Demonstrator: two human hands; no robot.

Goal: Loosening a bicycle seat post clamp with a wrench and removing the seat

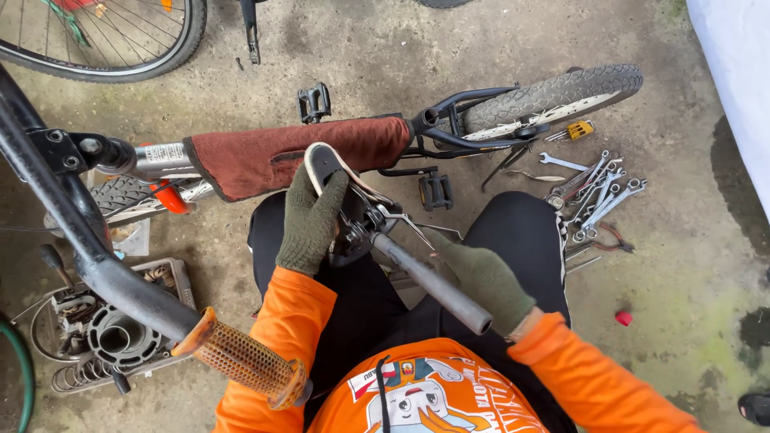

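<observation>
Seated on the concrete floor (690, 265), a small bike lying across in front. Left hand (309, 224), gloved, grip clamped on the bicycle saddle (327, 164) held over the lap. Right hand (481, 277) under the seat post (429, 282), grip state impossible to tell. Wrenches (597, 192) spread on the floor at far right; handlebar (241, 361) near left.

Black bicycle saddle with pale cream edge (322, 164), upside down, nose toward rust-red padded frame tube (305, 156), just below it. Bare grey metal seatpost (429, 281) clamped beneath, slanting away from the tube.
</observation>
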